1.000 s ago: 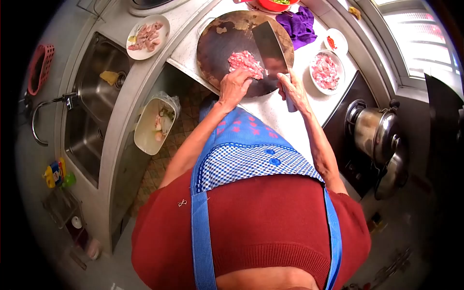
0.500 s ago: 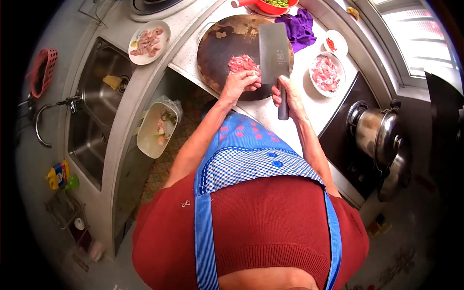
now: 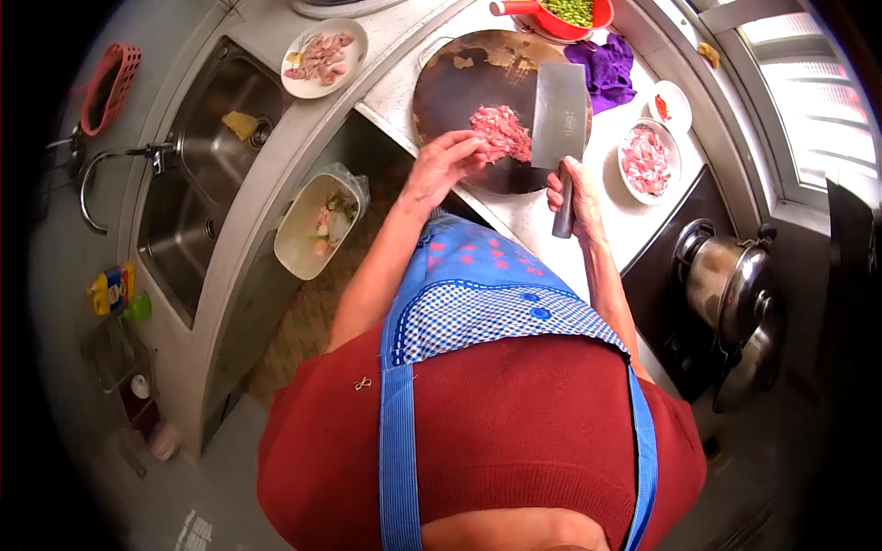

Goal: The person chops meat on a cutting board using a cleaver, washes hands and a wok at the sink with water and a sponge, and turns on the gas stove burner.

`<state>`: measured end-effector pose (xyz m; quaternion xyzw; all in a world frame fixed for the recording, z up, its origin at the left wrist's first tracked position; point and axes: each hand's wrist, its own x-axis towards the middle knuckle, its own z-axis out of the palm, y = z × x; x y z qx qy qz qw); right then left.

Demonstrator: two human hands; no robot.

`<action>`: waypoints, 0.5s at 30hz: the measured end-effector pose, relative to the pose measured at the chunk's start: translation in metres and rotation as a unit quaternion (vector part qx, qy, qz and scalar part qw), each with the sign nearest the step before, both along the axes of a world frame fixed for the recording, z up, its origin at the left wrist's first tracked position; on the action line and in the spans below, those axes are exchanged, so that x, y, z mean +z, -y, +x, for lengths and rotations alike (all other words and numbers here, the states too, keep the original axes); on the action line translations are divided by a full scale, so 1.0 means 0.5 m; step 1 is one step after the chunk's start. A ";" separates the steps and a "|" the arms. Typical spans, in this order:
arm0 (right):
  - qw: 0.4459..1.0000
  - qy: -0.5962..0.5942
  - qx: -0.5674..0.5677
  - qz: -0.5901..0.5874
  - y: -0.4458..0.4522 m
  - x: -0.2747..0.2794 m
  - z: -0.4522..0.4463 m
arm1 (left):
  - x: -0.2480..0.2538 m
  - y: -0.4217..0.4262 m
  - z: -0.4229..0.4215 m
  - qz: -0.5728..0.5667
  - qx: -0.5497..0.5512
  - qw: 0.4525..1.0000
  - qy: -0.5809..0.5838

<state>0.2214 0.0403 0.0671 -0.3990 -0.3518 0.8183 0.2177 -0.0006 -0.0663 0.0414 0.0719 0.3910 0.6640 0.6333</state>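
Note:
A round dark chopping board lies on the counter with a heap of chopped meat on it. My left hand is at the heap's left edge, its fingers loosely bent and slightly apart; I see nothing held in them. Around the handle of a broad cleaver my right hand is closed. The blade stands over the board's right side, to the right of the meat, its tip pointing away from me.
At right are a bowl of cut meat, a small dish with red pieces and a pot. A purple cloth and a red colander lie behind. Left stand a meat plate, a sink and a waste bin.
The whole view has shifted, with the scene now further right. My left fingers look looser beside the meat. The cleaver remains in my right hand over the board's right side.

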 end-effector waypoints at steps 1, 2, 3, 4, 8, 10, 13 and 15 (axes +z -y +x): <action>1.000 0.004 0.006 0.024 0.002 0.004 -0.001 | 0.026 0.034 -0.015 -0.032 0.029 0.995 -0.092; 0.999 0.018 0.003 0.045 0.005 0.010 0.000 | 0.058 0.073 -0.029 -0.056 0.089 0.975 -0.197; 0.997 0.032 -0.003 0.070 0.005 0.016 0.003 | 0.059 0.128 -0.055 -0.118 0.113 0.898 -0.408; 0.994 0.046 -0.006 0.096 0.005 0.012 0.010 | 0.047 0.183 -0.075 -0.146 0.161 0.822 -0.526; 0.980 0.127 -0.018 0.149 0.021 0.027 0.026 | -0.220 0.464 -0.200 -0.261 0.043 0.613 -0.745; 0.980 0.140 -0.020 0.142 0.032 0.017 0.034 | -0.201 0.467 -0.192 -0.305 -0.005 0.562 -0.769; 0.970 0.182 -0.006 0.159 0.056 0.020 0.037 | -0.194 0.392 -0.205 -0.247 0.037 0.572 -0.781; 0.970 0.185 -0.003 0.157 0.077 0.009 0.038 | -0.086 0.226 -0.154 -0.145 0.048 0.644 -0.750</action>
